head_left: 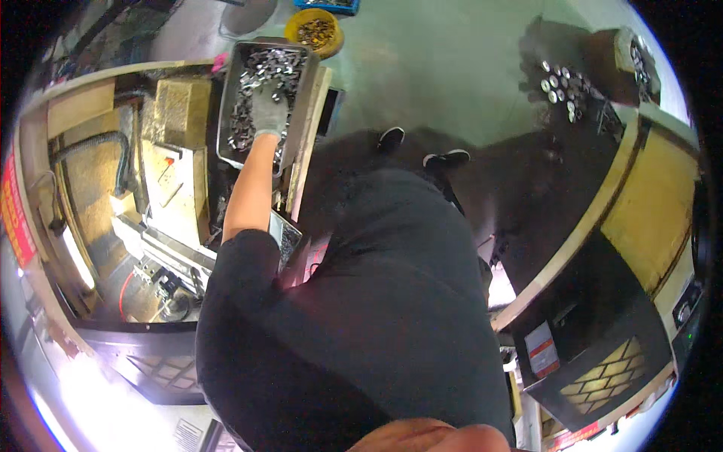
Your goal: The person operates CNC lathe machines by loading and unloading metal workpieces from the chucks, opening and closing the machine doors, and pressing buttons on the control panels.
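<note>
A: Where is the left hand (269, 111)?

B: Down in the grey metal bin (303, 94), about halfway between its far and near edges and a little toward its right long edge

A: Is it gripping anything?

B: I can't tell; it wears a grey glove (272, 120), and the fingertips are lost among small shiny metal parts (275, 66)

A: How do those parts lie?

B: Loose and jumbled, brightest toward the bin's far edge, with more along its left edge

A: And the right hand?

B: It's out of view, so I can't tell whether it's open or closed

A: What is around the bin?

B: A pale ledge (309, 139) runs along its right long edge, and near its far right corner a yellow basin (336, 47) holds small brassy pieces (316, 32), with a blue crate (339, 7) just beyond
</note>
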{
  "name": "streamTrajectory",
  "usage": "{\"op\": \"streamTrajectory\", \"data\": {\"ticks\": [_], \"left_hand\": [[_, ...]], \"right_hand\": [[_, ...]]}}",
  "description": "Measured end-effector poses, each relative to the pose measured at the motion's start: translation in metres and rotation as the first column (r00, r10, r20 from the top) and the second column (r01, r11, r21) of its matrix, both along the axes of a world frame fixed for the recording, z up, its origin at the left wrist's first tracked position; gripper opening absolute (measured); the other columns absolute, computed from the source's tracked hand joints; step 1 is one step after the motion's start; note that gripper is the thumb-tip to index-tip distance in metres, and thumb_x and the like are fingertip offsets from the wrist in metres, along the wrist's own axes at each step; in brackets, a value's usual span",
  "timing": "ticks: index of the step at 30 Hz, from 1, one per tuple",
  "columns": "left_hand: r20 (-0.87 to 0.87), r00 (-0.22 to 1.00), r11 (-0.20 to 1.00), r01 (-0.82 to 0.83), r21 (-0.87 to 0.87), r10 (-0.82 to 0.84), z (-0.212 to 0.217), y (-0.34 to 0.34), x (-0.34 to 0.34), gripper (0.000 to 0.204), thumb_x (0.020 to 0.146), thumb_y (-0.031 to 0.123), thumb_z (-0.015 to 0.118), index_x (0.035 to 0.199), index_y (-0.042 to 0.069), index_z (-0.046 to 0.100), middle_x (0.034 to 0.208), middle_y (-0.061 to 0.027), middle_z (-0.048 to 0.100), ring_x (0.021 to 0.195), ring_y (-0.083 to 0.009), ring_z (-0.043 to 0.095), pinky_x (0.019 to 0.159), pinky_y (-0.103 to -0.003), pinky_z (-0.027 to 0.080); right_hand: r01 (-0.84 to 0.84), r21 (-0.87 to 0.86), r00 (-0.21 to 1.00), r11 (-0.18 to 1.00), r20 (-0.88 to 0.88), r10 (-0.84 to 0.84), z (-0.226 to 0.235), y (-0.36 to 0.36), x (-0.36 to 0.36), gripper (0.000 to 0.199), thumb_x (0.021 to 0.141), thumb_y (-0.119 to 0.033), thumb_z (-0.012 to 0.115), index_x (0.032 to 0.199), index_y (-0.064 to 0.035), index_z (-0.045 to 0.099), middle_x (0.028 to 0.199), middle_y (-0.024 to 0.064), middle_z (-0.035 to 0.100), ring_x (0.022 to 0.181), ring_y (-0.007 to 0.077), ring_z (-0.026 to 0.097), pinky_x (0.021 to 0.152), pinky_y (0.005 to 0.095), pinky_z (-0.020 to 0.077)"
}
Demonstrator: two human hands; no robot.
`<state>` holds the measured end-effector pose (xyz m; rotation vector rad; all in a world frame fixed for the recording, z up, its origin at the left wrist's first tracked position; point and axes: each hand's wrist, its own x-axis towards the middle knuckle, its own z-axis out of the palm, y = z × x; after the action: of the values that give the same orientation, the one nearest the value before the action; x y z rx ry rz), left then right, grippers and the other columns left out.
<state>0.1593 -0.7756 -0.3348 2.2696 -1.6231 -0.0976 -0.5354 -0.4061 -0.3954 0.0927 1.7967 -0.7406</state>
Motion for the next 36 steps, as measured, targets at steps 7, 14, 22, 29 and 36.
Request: {"op": "streamTrajectory", "data": {"ticks": [7,14,22,29,36], "left_hand": [[0.141,0.989,0.941,0.002,0.338,-0.053,0.000,-0.021,0.013,0.075,0.079,0.037,0.063,0.147,0.027,0.033,0.149,-0.0153,0.032,0.137,-0.0409,0.028,0.111,-0.059,0.023],[0.209,0.928,0.710,0.077,0.700,-0.307,0.021,-0.019,-0.001,0.072,0.087,0.031,0.055,0.151,0.023,0.024,0.157,-0.0124,0.019,0.145,-0.0357,0.017,0.113,-0.062,0.015],[0.264,0.954,0.867,-0.009,0.499,-0.142,0.034,-0.014,-0.005,0.069,0.090,0.036,0.053,0.151,0.025,0.023,0.155,-0.0110,0.024,0.142,-0.0380,0.021,0.113,-0.058,0.017],[0.286,0.958,0.926,-0.132,0.353,0.028,-0.017,-0.009,0.016,0.062,0.092,0.044,0.048,0.149,0.030,0.028,0.154,-0.0121,0.024,0.140,-0.0418,0.019,0.109,-0.067,0.016],[0.246,0.952,0.795,-0.003,0.606,-0.184,0.037,0.000,-0.005,0.074,0.086,0.030,0.061,0.150,0.031,0.023,0.156,-0.0059,0.022,0.142,-0.0404,0.016,0.110,-0.067,0.015]], "right_hand": [[-0.076,0.028,0.991,0.997,0.112,0.072,-0.016,-0.016,-0.016,0.045,0.088,-0.029,0.065,0.128,-0.0108,0.054,0.132,0.0134,0.053,0.107,0.0378,0.059,0.083,0.0561,0.0531],[-0.126,-0.036,0.985,0.991,0.115,0.129,-0.011,-0.071,-0.013,0.045,0.088,-0.028,0.065,0.128,-0.0106,0.054,0.131,0.0135,0.054,0.106,0.0377,0.059,0.083,0.0555,0.0533],[-0.098,-0.101,0.988,0.990,0.112,0.109,-0.002,-0.103,0.000,0.044,0.088,-0.028,0.064,0.128,-0.0105,0.054,0.130,0.0137,0.055,0.106,0.0375,0.060,0.083,0.0549,0.0534],[-0.102,-0.115,0.986,0.988,0.118,0.115,0.011,-0.113,0.004,0.043,0.089,-0.027,0.064,0.127,-0.0103,0.055,0.129,0.0138,0.055,0.105,0.0374,0.060,0.083,0.0543,0.0535],[-0.072,-0.146,0.987,0.987,0.132,0.091,0.001,-0.119,0.008,0.043,0.089,-0.026,0.064,0.127,-0.0102,0.055,0.128,0.0139,0.056,0.105,0.0373,0.060,0.083,0.0537,0.0537]]}}
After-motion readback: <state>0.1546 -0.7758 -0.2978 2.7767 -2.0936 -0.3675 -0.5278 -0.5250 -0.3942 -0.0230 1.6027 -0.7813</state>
